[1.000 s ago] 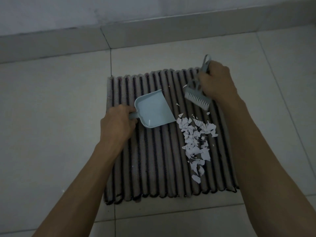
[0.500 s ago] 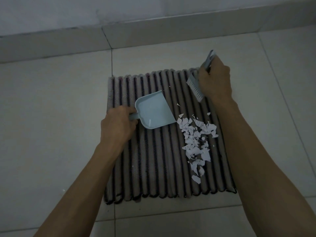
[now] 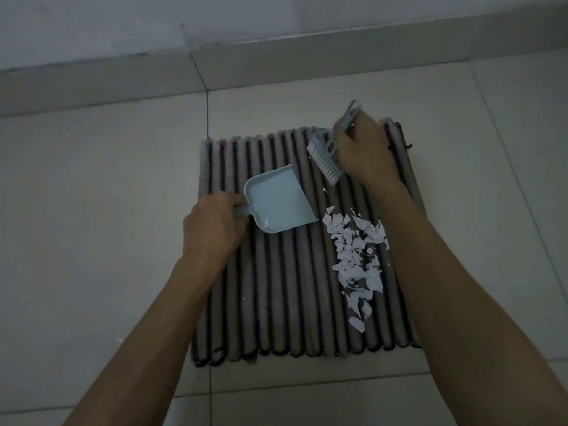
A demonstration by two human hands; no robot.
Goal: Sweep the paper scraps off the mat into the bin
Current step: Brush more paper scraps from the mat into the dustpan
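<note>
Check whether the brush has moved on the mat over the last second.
Yes. The brush, held by the right hand, went from near the paper scraps toward the mat's far edge, turning its bristles leftward.

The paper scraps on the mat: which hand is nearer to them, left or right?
Right. The right hand, holding the brush, is just beyond the far end of the paper scraps. The left hand grips the dustpan handle, further left across the mat.

Pale tiled floor [image 3: 92, 210] under a ribbed striped mat [image 3: 285, 287].
</note>
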